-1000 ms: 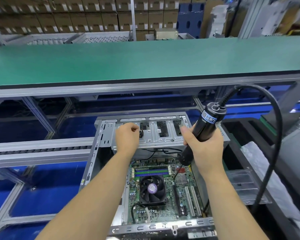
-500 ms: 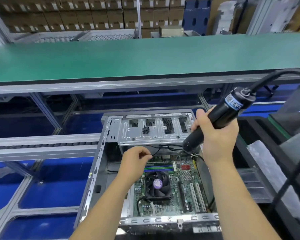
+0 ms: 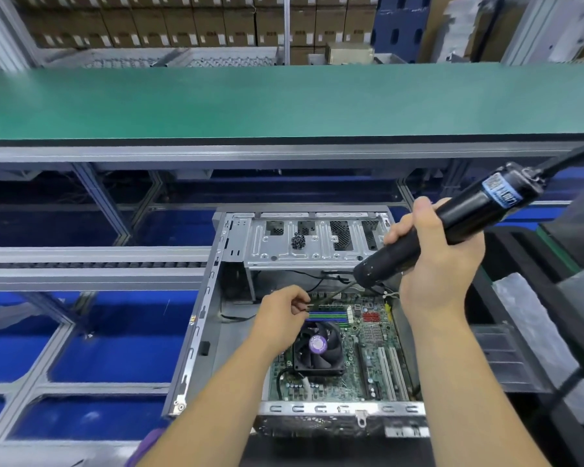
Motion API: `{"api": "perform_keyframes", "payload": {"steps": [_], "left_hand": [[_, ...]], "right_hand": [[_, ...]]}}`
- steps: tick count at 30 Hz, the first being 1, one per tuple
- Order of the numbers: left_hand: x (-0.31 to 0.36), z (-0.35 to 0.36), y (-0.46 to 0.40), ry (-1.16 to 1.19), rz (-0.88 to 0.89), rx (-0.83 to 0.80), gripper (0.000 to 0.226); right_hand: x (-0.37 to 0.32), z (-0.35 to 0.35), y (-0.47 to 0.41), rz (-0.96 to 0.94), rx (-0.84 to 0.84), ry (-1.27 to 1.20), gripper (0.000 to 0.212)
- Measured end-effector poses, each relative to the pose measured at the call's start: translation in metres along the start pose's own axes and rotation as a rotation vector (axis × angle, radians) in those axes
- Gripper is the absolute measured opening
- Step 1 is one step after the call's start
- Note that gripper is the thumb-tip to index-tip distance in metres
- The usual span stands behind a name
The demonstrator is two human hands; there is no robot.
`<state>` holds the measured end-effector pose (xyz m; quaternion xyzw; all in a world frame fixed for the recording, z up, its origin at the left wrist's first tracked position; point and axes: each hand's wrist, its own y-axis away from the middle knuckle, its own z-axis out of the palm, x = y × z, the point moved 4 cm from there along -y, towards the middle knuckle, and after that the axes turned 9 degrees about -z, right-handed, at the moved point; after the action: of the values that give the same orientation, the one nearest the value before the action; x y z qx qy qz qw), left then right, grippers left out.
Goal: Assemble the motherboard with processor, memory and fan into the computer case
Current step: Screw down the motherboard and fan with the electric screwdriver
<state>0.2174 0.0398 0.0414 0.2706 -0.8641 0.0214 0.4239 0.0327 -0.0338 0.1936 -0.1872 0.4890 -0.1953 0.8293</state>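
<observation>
An open grey computer case (image 3: pixel 196 332) lies in front of me with a green motherboard (image 3: pixel 361 362) inside. A black fan (image 3: pixel 317 347) with a purple hub sits on the board, and memory sticks (image 3: pixel 327 315) lie just beyond it. My right hand (image 3: pixel 435 264) grips a black electric screwdriver (image 3: pixel 452 224), tilted so its bit points down-left toward the board's far edge. My left hand (image 3: pixel 284 315) pinches something small at the bit's tip, above the memory; what it holds is too small to tell. A small pile of black screws (image 3: pixel 298 241) rests on the case's drive bay (image 3: pixel 317 244).
A long green workbench (image 3: pixel 284 99) runs across behind the case, on an aluminium frame (image 3: pixel 91 264) over blue bins. The screwdriver's black cable (image 3: pixel 570 156) leads off to the right. Grey trays and a plastic bag (image 3: pixel 526 318) lie at the right. Cardboard boxes are stacked at the back.
My left hand came down from the screw pile on the drive bay to the board's far edge. My right hand tilted the screwdriver further and brought its bit to my left fingers.
</observation>
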Motion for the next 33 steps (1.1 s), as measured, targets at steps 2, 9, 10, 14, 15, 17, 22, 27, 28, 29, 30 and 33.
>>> {"api": "perform_keyframes", "payload": {"steps": [2,9,10,14,15,17,22,27,28,29,30,33], "left_hand": [[0.0005,0.0006,0.0011,0.010,0.008,-0.005,0.027],[0.0050,0.0040,0.0041,0.059,0.047,-0.034,0.031],[0.0054,0.0045,0.0043,0.059,0.053,-0.037,0.031],[0.0039,0.0039,0.0040,0.061,0.070,-0.025,0.031],[0.0032,0.0039,0.0037,0.054,0.072,-0.026,0.032],[0.0025,0.0042,0.0032,0.035,0.079,-0.025,0.032],[0.0009,0.0047,0.0017,0.016,0.080,-0.014,0.032],[-0.0017,0.0046,-0.0003,0.000,0.078,-0.009,0.031],[-0.0017,0.0047,-0.0004,-0.002,0.079,-0.009,0.031],[-0.0015,0.0049,-0.0004,-0.007,0.080,-0.011,0.032],[-0.0015,0.0051,-0.0006,-0.015,0.081,-0.013,0.032],[-0.0030,0.0057,-0.0019,-0.028,0.077,-0.015,0.033]], "right_hand": [[-0.0023,0.0008,0.0009,0.004,0.000,-0.019,0.018],[-0.0030,0.0045,0.0036,0.024,0.011,-0.020,0.018],[-0.0021,0.0051,0.0040,0.028,0.012,-0.020,0.019],[-0.0001,0.0067,0.0052,0.050,0.003,-0.050,0.017],[0.0001,0.0068,0.0054,0.048,-0.001,-0.049,0.017],[0.0002,0.0074,0.0057,0.043,-0.007,-0.045,0.017],[0.0003,0.0083,0.0050,0.036,-0.011,-0.033,0.017],[-0.0005,0.0088,0.0040,0.038,-0.015,-0.034,0.017],[-0.0003,0.0089,0.0039,0.041,-0.014,-0.031,0.017],[-0.0001,0.0089,0.0041,0.043,-0.014,-0.028,0.017],[0.0002,0.0090,0.0043,0.044,-0.014,-0.025,0.017],[0.0008,0.0094,0.0050,0.035,-0.042,-0.018,0.017]]}}
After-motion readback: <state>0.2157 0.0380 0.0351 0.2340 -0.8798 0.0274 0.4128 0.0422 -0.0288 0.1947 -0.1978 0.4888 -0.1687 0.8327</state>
